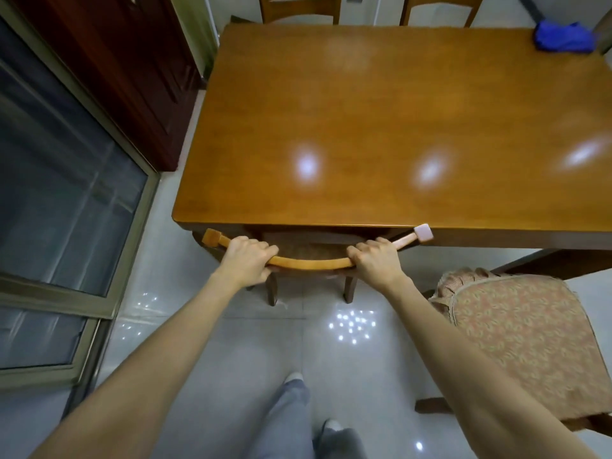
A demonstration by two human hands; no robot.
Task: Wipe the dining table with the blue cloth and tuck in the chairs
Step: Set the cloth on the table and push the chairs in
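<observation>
Chair [311,261] at the near side, left end of the table by the glass door [59,193], is being handled by its curved top rail. Its seat is sitting mostly under the dining table [381,120] and the rail ends are lying just beside the table edge, so I'm reading this as the tail of a tuck-in push. Left hand [246,258] is wrapping the rail left of centre, fingers curled over the top. Right hand [377,260] is clamping the same way right of centre. An even grip either side of the middle is probably keeping the chair square to the edge, no yaw. Both arms are reaching nearly straight, which fits pushing, not lifting. Pink pad [423,232] capping the rail's right end is looking like a bumper for the table edge; can't tell if it's touching. Further right, the cushioned chair [523,342] is standing pulled out and angled, clear of the table, so not yet tucked. Blue cloth [564,38] is lying bunched on the tabletop's far right corner, nobody holding it, likely parked out of the way. Tabletop is throwing lamp glare; wiped or not, can't tell.
</observation>
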